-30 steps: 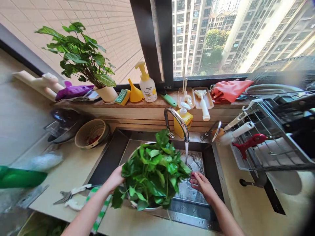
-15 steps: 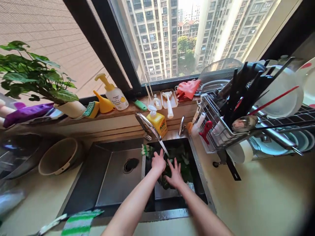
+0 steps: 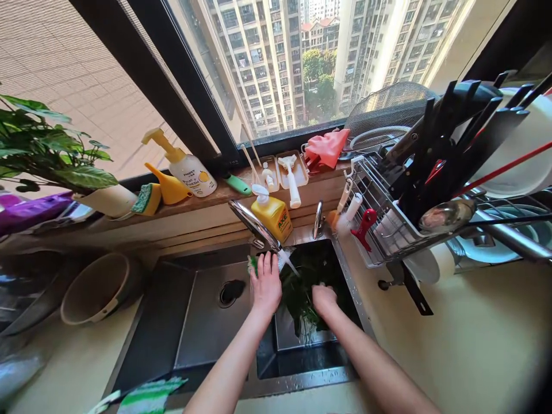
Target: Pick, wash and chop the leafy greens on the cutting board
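sink (image 3: 194, 322): dark brushed metal, matt, wet in the basin right of its drain
faucet (image 3: 254, 221): polished metal, glossy, above the sink
leafy greens (image 3: 302, 299): soft wet leaves under the faucet, touched by the left hand (image 3: 266, 284) and right hand (image 3: 323, 299)
tabletop (image 3: 452, 339): pale, smooth, stone-like, right of the sink
dish rack (image 3: 388, 224): shiny metal wire, right of the sink
soap bottle (image 3: 272, 211): glossy yellow plastic, behind the sink
ledge (image 3: 215, 198): looks like wood, though glare blurs it
cloth (image 3: 146, 397): green-striped fabric, at the sink's front left
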The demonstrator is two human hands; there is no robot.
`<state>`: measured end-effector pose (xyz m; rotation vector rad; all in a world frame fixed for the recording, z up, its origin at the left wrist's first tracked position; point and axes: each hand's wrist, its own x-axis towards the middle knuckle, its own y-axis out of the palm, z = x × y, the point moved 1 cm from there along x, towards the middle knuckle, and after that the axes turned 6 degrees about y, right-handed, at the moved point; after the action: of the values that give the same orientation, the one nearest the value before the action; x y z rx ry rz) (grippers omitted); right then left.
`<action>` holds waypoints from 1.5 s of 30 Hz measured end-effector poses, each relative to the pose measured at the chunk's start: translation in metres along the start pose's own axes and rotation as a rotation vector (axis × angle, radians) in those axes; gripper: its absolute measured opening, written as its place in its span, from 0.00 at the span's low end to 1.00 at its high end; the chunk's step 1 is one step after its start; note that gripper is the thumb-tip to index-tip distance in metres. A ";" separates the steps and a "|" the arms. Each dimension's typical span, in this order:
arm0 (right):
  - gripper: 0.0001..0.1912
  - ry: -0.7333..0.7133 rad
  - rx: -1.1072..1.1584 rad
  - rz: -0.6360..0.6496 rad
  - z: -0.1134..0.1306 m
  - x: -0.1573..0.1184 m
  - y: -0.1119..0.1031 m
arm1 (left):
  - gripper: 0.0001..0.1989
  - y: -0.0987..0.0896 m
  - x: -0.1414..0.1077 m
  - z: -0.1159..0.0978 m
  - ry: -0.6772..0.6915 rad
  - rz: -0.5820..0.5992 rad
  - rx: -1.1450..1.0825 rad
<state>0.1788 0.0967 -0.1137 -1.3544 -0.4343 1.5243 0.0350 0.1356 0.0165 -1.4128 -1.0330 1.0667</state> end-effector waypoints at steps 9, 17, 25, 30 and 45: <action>0.32 -0.701 -0.094 -0.182 0.062 0.019 -0.016 | 0.35 0.000 -0.022 -0.012 0.029 -0.074 -0.200; 0.15 -0.425 -0.178 0.069 -0.017 0.012 -0.009 | 0.33 0.005 -0.027 0.008 -0.100 -0.182 -0.327; 0.25 -0.236 0.415 -0.265 0.006 0.008 -0.044 | 0.31 -0.005 -0.045 0.041 -0.266 -0.256 -0.698; 0.22 -0.160 0.506 -0.255 -0.003 0.015 -0.077 | 0.29 0.036 -0.054 0.050 -0.515 -0.186 -1.363; 0.17 -0.370 0.734 -0.652 -0.002 0.013 -0.095 | 0.08 0.064 -0.050 0.047 -0.493 -0.092 -1.139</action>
<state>0.2242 0.1477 -0.0457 -0.3042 -0.4253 1.1846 -0.0196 0.0922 -0.0464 -1.9589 -2.2618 0.7572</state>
